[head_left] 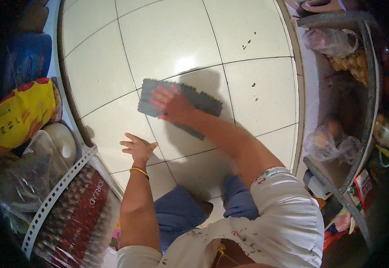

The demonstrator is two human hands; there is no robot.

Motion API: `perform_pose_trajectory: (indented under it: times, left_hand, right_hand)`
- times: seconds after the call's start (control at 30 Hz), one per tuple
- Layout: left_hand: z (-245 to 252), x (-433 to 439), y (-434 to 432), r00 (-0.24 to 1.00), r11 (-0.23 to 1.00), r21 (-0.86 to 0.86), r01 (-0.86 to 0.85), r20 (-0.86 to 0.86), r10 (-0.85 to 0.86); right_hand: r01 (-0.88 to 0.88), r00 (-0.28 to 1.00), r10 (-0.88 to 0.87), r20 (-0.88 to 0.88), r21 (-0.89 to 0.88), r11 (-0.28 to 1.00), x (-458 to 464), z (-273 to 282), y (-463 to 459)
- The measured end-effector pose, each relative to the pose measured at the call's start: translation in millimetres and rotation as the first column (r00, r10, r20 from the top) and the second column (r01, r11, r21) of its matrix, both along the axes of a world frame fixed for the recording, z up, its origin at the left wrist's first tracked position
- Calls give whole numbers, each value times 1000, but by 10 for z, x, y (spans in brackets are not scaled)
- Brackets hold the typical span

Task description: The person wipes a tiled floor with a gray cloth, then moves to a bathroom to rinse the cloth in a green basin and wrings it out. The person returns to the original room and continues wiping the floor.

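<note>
A dark grey cloth point(206, 101) with a ragged edge lies spread on the white tiled floor point(167, 37). My right hand point(176, 104) rests flat on its left part with the fingers spread, slightly blurred. Part of the cloth is hidden under this hand and forearm. My left hand point(139, 148), a yellow bangle point(139, 172) at its wrist, hovers to the lower left of the cloth. Its fingers are apart and nothing is in them. To the right of the cloth, small dark specks point(253, 85) mark the tiles.
Along the left runs a shelf with a yellow packet point(23, 114), a plastic bag point(23, 187) and a perforated white metal strip point(58, 196). A curved grey rack frame point(370, 100) stands at right, with clear plastic bags point(326, 142) inside. My knees point(181, 206) are close below.
</note>
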State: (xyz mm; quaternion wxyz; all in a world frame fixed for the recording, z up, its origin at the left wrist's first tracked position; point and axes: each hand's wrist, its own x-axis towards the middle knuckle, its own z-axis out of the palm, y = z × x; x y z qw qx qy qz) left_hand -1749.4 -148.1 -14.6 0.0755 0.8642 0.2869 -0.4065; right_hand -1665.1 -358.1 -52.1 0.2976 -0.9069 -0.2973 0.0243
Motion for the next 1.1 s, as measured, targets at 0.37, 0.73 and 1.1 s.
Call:
perform_pose_trajectory:
  times: [0.37,0.73,1.1]
  left_hand:
    - [-30,-24,16,1000,1000,27,16,-3,-16]
    - [82,34,-44,999,1000,-1,-14,-35,14]
    - [81,62,-54,999,1000,14,5,-42,-4]
  right_hand:
    - [791,531,-818,221,-477,384,1003,-144,-2461]
    - [842,408,-876,256,-475,254,-1976,-118,-3337]
    - [868,405,-865,297,-421,262,-1401,-112,-2990]
